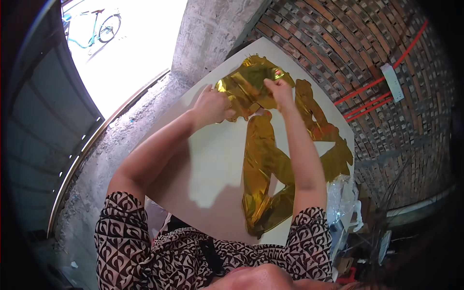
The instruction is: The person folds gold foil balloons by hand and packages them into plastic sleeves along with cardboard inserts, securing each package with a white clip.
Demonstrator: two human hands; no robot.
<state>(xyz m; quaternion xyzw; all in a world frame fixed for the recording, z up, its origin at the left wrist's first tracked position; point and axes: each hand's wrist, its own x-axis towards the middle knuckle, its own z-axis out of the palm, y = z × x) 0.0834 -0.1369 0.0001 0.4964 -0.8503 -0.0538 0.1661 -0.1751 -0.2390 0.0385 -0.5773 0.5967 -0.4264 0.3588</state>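
Head view gave me, nearest of all, the person's patterned sleeves (122, 232), and just past them the near edge of a pale surface (208, 169). A long gold foil strip (256, 169) lay creased and loose there, its lower end close to that edge. Farther up, toward the far corner of the surface, was the gold foil piece (244, 89) that both hands were working on. On my screen the right hand (281, 93) seemed to have its thumb and fingers pinching the right part; the left hand (212, 105) had its fingers curled at the left edge, though I could not tell whether they were pressed together.

From the shine and wrinkles I judged the piece very light, thin and limp, slippery to the touch, and apt to crease or tear under a hard pull at one spot. I favoured soft pinches on opposite outer edges, clear of the small lobes along the border. More foil (305, 99) lay to the right, overlaps hiding where pieces ended. Beyond stood a brick wall (348, 53) and, out in the glare, a bicycle (110, 28).
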